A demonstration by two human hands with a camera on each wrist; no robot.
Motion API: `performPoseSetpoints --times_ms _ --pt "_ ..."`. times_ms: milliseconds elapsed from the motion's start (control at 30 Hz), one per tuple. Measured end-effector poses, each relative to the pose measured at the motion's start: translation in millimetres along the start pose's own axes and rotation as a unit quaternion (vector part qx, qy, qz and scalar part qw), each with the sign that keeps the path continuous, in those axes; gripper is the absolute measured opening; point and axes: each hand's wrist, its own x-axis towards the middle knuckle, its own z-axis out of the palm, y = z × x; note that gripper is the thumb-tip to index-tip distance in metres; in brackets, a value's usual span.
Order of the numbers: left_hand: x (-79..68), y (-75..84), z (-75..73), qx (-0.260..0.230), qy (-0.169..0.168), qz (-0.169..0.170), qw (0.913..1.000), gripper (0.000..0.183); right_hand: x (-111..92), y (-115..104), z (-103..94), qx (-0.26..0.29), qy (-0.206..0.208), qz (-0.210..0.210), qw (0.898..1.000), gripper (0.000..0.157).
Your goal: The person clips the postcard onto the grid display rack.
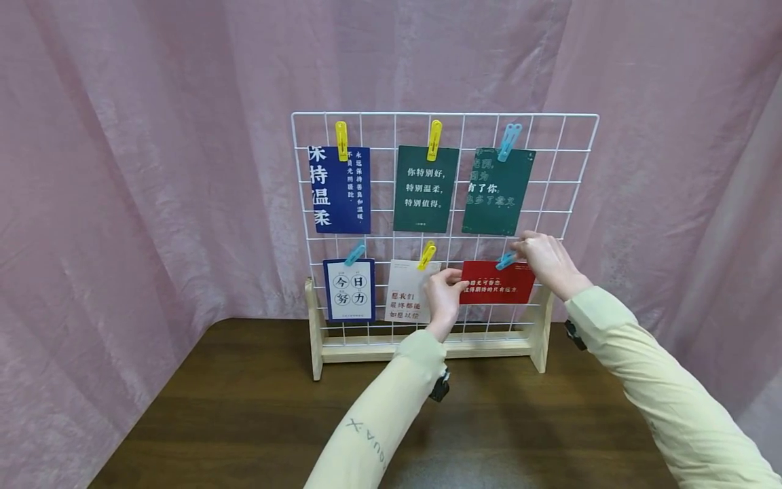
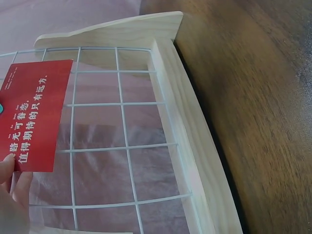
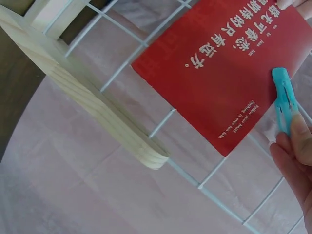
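Note:
A red card [image 1: 497, 288] with white writing lies against the white wire grid [image 1: 563, 182] at its lower right. My left hand [image 1: 444, 299] pinches the card's left edge between thumb and fingers. With my right hand [image 1: 546, 261] I grip a blue clothes peg [image 3: 284, 100] by its handle end. The peg's tip sits over the card's top edge; in the right wrist view its jaws overlap that edge. Whether the peg also catches a grid wire is hidden. In the left wrist view, the fingers [image 2: 22, 192] hold the card's corner.
Other cards hang pegged on the grid: a blue card [image 1: 339, 197], two green cards [image 1: 424, 217], a blue-bordered card [image 1: 351, 309] and a white card [image 1: 403, 278]. A wooden stand [image 1: 489, 348] carries the grid on a brown table [image 1: 256, 401]. A pink curtain [image 1: 153, 170] hangs behind.

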Motion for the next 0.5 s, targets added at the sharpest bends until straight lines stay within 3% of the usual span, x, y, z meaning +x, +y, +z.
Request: performPoseSetpoints --times_ms 33,100,133,233,333,367,400,500 --pt "2.3 -14.3 7.5 -0.010 0.004 0.006 0.9999 0.023 -0.7 -0.3 0.7 0.005 0.000 0.001 1.000 0.015" --pt "2.8 -21.2 11.4 0.008 0.015 0.017 0.9997 0.023 -2.4 -0.6 2.4 0.017 0.004 -0.001 1.000 0.015" --pt "0.4 -9.7 4.4 0.019 0.013 0.015 0.9996 0.022 -3.1 -1.2 2.9 0.022 0.009 -0.002 1.000 0.015" --pt "0.1 -15.3 4.9 0.012 0.013 0.017 0.9997 0.022 -5.2 -4.6 3.0 0.030 0.032 0.004 0.999 0.017" --pt "0.7 -25.5 7.6 0.030 0.025 0.044 0.9983 0.027 -6.8 -7.3 3.1 0.039 0.052 0.029 0.997 0.020" --pt "3.5 -44.5 17.7 0.028 0.035 0.056 0.9974 0.028 -7.7 -5.4 5.4 0.044 0.055 0.039 0.997 0.021" --pt "4.0 -50.3 20.2 0.030 0.038 0.066 0.9967 0.030 -8.3 -4.4 5.1 0.061 0.055 0.042 0.996 0.021" --pt "5.3 -70.8 28.3 0.015 0.030 0.076 0.9966 0.032 -15.9 35.7 49.6 0.058 0.070 0.059 0.994 0.027"
